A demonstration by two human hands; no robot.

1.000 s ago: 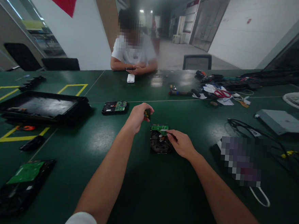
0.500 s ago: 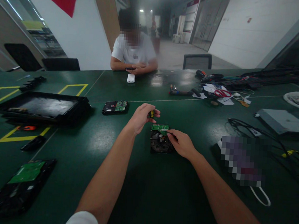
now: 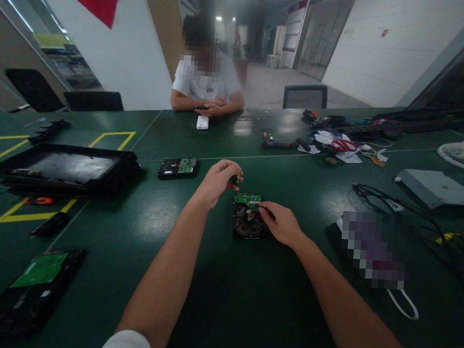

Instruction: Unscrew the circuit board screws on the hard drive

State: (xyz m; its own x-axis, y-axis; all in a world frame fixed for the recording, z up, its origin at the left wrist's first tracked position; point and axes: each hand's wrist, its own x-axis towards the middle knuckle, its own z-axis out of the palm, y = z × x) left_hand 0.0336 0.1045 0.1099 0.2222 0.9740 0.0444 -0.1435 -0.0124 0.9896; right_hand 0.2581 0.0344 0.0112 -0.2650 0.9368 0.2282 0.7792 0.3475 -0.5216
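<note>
A black hard drive [image 3: 249,227] with a green circuit board [image 3: 246,198] at its far end lies on the table before me. My right hand [image 3: 282,222] is closed at the drive's right side, thumb and forefinger on the edge by the board. Its other fingers are folded under and mostly hidden. Up and to the left of the drive, my left hand [image 3: 218,182] is held raised, apart from it. Those fingers are closed around a small black-and-yellow tool [image 3: 235,179], mostly covered, so its exact kind does not show.
Another hard drive [image 3: 178,167] lies beyond my left hand, and a third [image 3: 33,287] sits at the near left. A black tray [image 3: 63,167] stands left. A grey metal box [image 3: 440,187], cables [image 3: 377,195] and a pixelated package [image 3: 373,250] lie right. A person [image 3: 208,82] sits opposite.
My left fingers have curled in around the black-and-yellow tool, which has turned slightly. My right hand stays at the drive's edge, and the drive lies where it was.
</note>
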